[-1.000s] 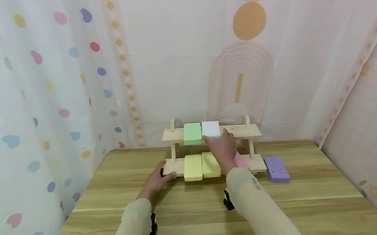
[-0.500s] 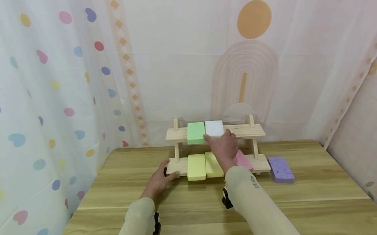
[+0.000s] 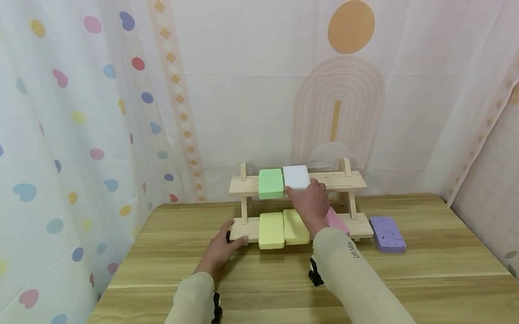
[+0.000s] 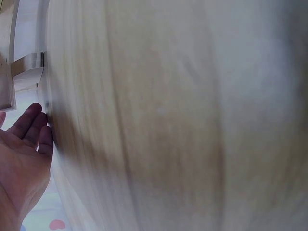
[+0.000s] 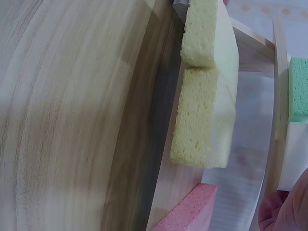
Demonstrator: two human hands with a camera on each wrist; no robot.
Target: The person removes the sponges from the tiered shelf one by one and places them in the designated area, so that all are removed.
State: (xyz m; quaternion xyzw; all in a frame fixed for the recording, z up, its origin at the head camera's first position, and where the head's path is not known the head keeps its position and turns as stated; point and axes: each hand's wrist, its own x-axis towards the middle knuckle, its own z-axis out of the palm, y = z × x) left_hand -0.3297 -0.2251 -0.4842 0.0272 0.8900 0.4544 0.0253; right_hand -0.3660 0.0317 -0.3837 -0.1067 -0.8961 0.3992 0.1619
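My right hand [image 3: 310, 201] holds a white sponge [image 3: 296, 177] on the upper tier of a small wooden two-tier rack [image 3: 337, 179], with the thumb at its left front corner and the fingers at its right. A green sponge [image 3: 270, 183] lies just left of it. In the right wrist view, the curled fingers [image 5: 270, 210] show by the tier's front edge. My left hand [image 3: 218, 249] is at the left end of the lower tier, thumb by its front edge. Its fingers [image 4: 30, 121] look loosely extended in the left wrist view.
On the lower tier lie two yellow sponges, the left one [image 3: 271, 230] beside the right one [image 3: 296, 227], and a pink sponge [image 3: 336, 221] partly hidden by my right arm. A purple sponge [image 3: 388, 234] sits on the wooden table [image 3: 265, 304] right of the rack. Curtains [image 3: 244, 105] hang behind.
The head view has shifted slightly, so everything appears a little further right. Both hands and the sponges keep nearly the same places on the rack.
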